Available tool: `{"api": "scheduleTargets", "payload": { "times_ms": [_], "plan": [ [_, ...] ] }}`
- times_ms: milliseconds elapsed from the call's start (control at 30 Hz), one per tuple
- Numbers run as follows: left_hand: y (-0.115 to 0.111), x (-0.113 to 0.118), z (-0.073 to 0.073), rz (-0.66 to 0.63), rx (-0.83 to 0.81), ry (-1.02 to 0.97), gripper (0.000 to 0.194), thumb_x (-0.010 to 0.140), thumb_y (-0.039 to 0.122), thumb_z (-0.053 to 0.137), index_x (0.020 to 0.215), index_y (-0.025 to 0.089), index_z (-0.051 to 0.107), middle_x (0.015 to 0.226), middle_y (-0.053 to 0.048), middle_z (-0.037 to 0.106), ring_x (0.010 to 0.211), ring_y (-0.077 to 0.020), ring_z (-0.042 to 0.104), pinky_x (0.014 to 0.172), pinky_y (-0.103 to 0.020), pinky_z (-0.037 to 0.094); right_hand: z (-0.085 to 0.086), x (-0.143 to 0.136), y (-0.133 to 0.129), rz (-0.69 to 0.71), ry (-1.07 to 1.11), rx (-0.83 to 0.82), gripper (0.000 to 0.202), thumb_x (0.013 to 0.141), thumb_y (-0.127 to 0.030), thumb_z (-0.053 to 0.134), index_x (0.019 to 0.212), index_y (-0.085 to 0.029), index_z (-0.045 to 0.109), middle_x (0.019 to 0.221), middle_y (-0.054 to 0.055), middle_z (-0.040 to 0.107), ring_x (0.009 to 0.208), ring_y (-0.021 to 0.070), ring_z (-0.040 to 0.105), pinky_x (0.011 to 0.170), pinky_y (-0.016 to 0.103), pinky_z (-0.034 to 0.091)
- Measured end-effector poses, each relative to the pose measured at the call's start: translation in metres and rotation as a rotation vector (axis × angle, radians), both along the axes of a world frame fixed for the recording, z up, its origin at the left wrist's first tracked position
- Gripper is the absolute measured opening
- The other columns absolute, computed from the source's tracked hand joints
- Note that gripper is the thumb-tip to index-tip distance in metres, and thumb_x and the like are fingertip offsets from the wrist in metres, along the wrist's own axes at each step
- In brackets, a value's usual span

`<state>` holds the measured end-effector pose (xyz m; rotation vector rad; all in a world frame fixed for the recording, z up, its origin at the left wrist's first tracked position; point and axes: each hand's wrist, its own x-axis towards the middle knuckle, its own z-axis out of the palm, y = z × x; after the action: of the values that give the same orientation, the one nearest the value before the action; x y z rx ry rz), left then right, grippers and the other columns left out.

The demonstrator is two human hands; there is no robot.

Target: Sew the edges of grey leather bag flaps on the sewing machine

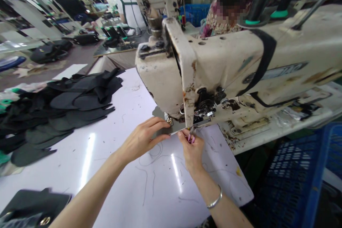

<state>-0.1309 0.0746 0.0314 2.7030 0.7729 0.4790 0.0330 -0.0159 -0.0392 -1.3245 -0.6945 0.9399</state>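
Note:
A dark grey piece of material [175, 127] lies under the head of a worn cream sewing machine [227, 64], partly hidden by it. My left hand [145, 134] holds the piece from the left, fingers over it and thumb by its front edge. Small snips with pink handles [191, 138] are tucked in the fingers of my right hand [194, 149], whose thumb and forefinger are at the piece's front edge just below the needle area. A small gold-coloured metal fitting [170, 121] is beside my left fingertips. The needle itself is hidden.
Black cut pieces [80, 96] are heaped on the left of the white tabletop [112, 171], which has loose threads on it. A black item with a gold-coloured ring [34, 206] lies at lower left. A blue crate [296, 171] stands at right. Other people work beyond.

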Motion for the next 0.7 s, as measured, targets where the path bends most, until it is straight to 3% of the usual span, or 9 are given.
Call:
{"api": "scheduleTargets", "payload": {
  "times_ms": [67,167,333,533,700],
  "plan": [
    [-0.002,0.003,0.001,-0.028,0.017,0.013,0.026,0.095,0.027,0.061,0.120,0.022,0.059,0.114,-0.007,0.066,0.100,-0.0183,0.065,0.089,-0.031,0.054,0.001,-0.004,0.003,-0.057,0.034,-0.038,0.042,0.083,-0.041,0.068,0.056,-0.020,0.043,0.059,-0.006,0.028,0.060,0.0102,0.025,0.053,0.024,0.024],
    [-0.011,0.010,0.000,-0.051,0.175,0.048,0.031,0.095,0.016,0.055,0.126,0.019,0.057,0.114,-0.009,0.067,0.099,-0.0205,0.064,0.088,-0.035,0.054,0.002,-0.010,0.007,-0.118,0.091,-0.050,0.042,0.082,-0.040,0.066,0.056,-0.021,0.040,0.059,-0.006,0.031,0.060,0.0101,0.027,0.053,0.023,0.027],
    [-0.021,0.030,-0.013,-0.036,0.365,-0.027,0.035,0.091,0.005,0.052,0.124,0.016,0.057,0.111,-0.012,0.067,0.099,-0.0236,0.061,0.083,-0.036,0.055,0.000,-0.013,0.011,-0.171,0.134,-0.039,0.037,0.082,-0.036,0.066,0.058,-0.020,0.043,0.060,-0.005,0.035,0.061,0.0106,0.032,0.054,0.022,0.031],
    [-0.013,0.036,-0.016,-0.033,0.249,-0.115,0.033,0.091,0.003,0.051,0.119,0.017,0.059,0.107,-0.010,0.066,0.094,-0.0195,0.060,0.080,-0.030,0.054,-0.003,-0.013,0.011,-0.199,0.189,-0.051,0.033,0.083,-0.038,0.067,0.062,-0.018,0.050,0.061,-0.004,0.039,0.061,0.0104,0.033,0.054,0.021,0.031],
    [-0.004,0.031,-0.018,-0.046,0.150,-0.123,0.033,0.093,0.004,0.049,0.120,0.018,0.061,0.098,-0.008,0.064,0.089,-0.0180,0.060,0.077,-0.029,0.052,0.002,-0.004,0.010,-0.170,0.010,-0.087,0.041,0.082,-0.039,0.066,0.055,-0.019,0.043,0.058,-0.005,0.032,0.058,0.0095,0.030,0.050,0.021,0.027]
  ]
}}
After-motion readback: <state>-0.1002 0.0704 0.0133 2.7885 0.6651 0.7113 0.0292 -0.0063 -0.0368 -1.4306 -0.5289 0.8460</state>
